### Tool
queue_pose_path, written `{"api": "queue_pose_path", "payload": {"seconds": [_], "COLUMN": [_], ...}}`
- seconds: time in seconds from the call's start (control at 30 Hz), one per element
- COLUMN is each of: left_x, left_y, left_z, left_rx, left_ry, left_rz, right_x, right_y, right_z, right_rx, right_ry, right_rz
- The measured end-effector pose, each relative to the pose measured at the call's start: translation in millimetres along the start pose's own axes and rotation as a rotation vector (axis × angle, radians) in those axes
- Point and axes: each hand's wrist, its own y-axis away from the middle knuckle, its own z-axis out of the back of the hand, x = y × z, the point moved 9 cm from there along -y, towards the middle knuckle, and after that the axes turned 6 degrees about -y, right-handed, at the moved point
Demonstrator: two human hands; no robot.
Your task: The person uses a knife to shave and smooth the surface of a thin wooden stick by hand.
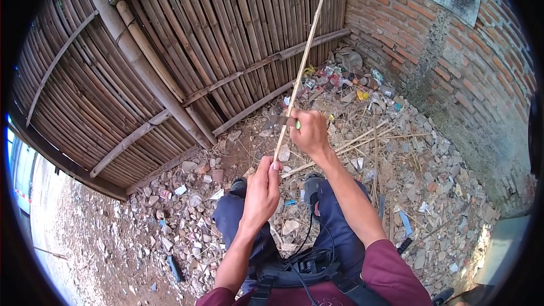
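Observation:
A long, thin bamboo strip slants up and away from me toward the far fence. My left hand is closed round its near end, thumb along the strip. Farther up, my right hand grips a knife with a green handle. The knife's blade points left and lies across the strip, touching it or very close. Most of the handle is hidden inside my right fist.
A bamboo fence stands at the far left, a brick wall at the right. Stones and litter cover the ground. Several cut bamboo strips lie right of my hands. A dark blue object lies at lower left.

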Motion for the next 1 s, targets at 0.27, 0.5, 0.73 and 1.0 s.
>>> {"api": "queue_pose_path", "payload": {"seconds": [0.27,0.5,0.73,1.0], "left_x": [-10,-1,-5,-4], "left_y": [24,35,36,36], "left_z": [1,5,19,18], "left_rx": [-0.027,-0.040,-0.062,-0.063], "left_ry": [-0.165,-0.232,-0.247,-0.241], "left_rz": [-0.040,-0.025,-0.009,-0.045], "right_x": [-21,-25,-17,-14], "right_y": [-7,-8,-11,-7], "right_z": [-1,-6,-8,-14], "right_rx": [-0.040,-0.067,-0.107,-0.036], "right_ry": [-0.039,0.016,0.035,-0.020], "right_rz": [-0.031,0.007,-0.027,0.011]}}
